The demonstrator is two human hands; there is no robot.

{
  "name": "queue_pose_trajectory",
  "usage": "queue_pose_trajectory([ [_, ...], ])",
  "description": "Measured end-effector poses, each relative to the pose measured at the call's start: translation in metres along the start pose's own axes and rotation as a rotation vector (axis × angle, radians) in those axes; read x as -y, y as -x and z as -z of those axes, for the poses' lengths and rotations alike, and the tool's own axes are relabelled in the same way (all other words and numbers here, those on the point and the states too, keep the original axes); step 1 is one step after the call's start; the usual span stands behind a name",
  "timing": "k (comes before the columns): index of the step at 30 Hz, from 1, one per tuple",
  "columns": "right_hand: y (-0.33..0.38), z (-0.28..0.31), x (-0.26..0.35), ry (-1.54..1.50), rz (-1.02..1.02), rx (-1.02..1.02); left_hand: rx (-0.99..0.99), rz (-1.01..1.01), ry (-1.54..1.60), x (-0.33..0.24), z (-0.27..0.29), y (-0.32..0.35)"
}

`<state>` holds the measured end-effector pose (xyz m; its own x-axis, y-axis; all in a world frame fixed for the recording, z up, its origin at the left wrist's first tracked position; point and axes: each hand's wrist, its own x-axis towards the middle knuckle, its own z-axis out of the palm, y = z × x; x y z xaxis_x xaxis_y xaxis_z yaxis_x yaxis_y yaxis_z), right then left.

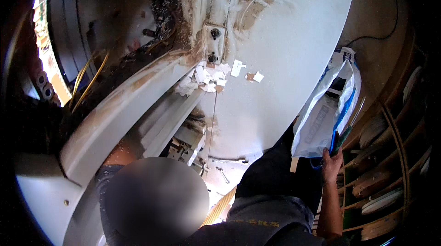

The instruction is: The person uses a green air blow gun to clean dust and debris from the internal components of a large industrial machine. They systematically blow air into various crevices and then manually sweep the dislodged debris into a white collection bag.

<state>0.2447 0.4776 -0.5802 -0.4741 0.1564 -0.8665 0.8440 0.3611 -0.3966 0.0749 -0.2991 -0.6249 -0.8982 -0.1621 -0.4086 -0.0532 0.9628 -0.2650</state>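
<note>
The bag (314, 126) is white edged in blue, the tool handle (342, 138) green, the scraps (237, 68) mostly white.

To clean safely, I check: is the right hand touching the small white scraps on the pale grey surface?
No, the right hand grips a green-handled tool beside the white plastic bag, apart from the scraps.

The right hand (332, 165) grips a green-handled tool (344, 136) by a bag (317, 131).
</note>
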Motion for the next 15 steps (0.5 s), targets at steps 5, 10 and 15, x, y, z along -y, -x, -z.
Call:
queue_pose_trajectory([
  [5, 0.001, 0.000, 0.035, -0.048, 0.003, 0.078, 0.101, -0.008, 0.005, -0.007, 0.034, 0.090],
  [10, 0.007, 0.008, 0.044, 0.029, 0.054, 0.016, 0.228, 0.001, 0.049, -0.039, 0.064, 0.123],
  [15, 0.000, 0.026, 0.034, -0.171, 0.046, 0.069, 0.357, 0.121, 0.217, -0.101, 0.048, 0.145],
])
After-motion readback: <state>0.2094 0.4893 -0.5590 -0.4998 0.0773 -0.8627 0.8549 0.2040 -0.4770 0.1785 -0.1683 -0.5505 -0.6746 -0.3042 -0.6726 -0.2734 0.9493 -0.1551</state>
